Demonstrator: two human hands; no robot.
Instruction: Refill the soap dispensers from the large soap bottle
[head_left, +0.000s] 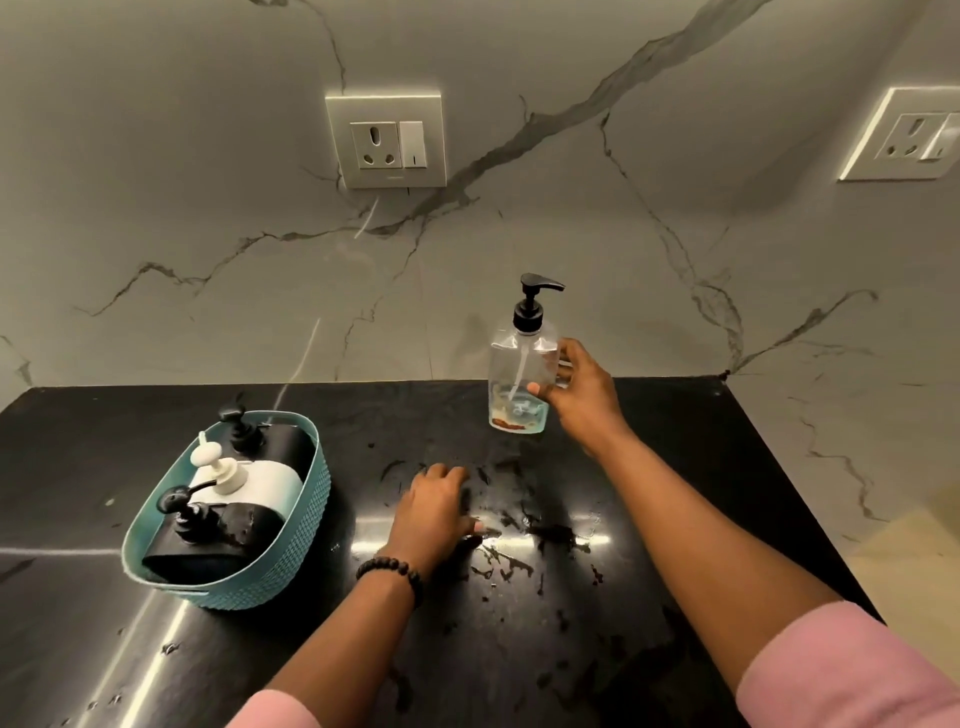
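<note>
A clear plastic soap dispenser (514, 379) with a black pump stands upright at the back of the black countertop (675, 493); a little bluish liquid lies in its bottom. My right hand (579, 392) grips its right side, thumb across the front. My left hand (436, 506) rests flat on the wet counter in the middle, fingers spread, holding nothing. A teal basket (306, 545) at the left holds three dispensers lying on their sides: two black ones (283, 441) (208, 540) and a white one (260, 480) between them. No large soap bottle shows.
Drops and smears of liquid (519, 551) cover the counter around my left hand. A marble wall rises behind, with one socket plate (387, 140) above the basket and another (906, 137) at the right. The counter's right edge drops off beyond my right arm.
</note>
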